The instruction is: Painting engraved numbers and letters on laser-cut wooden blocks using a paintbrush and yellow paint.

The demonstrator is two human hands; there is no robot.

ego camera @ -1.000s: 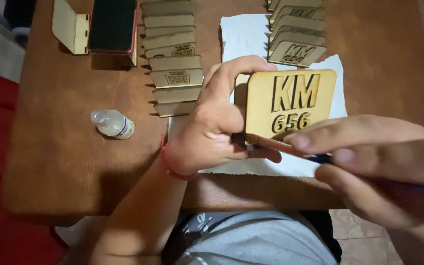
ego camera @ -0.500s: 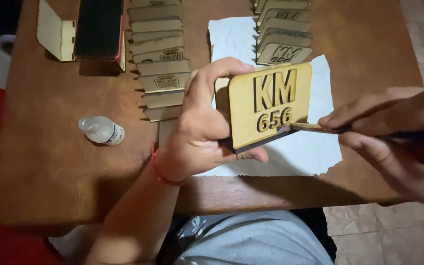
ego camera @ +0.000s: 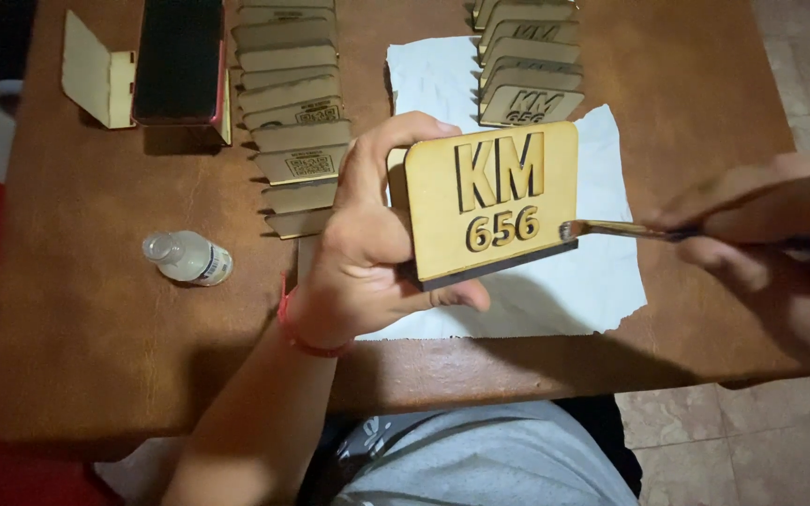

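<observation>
1. Wooden plaque (ego camera: 494,201), a light plywood rectangle with cut-out characters on its face and a dark lower edge, is being held upright above the near edge of the worktop (ego camera: 96,328), over a torn white paper sheet (ego camera: 602,281).
2. Left hand (ego camera: 367,253) is gripping the plaque's left side, fingers (ego camera: 396,131) curling over its top corner and thumb pressing under its bottom edge.
3. Right hand (ego camera: 761,225) is pinching a thin brush (ego camera: 625,230), fingers clenched around the handle; the brush tip is touching the plaque's right edge, low down.
4. Two rows of similar wooden plaques are lying overlapped toward the far edge: one row (ego camera: 288,112) left of the paper, another row (ego camera: 527,66) on it.
5. Small clear bottle (ego camera: 187,258) is lying on its side toward the left edge.
6. Dark box (ego camera: 180,61) with an open wooden flap (ego camera: 96,75) is sitting at the far left corner.
</observation>
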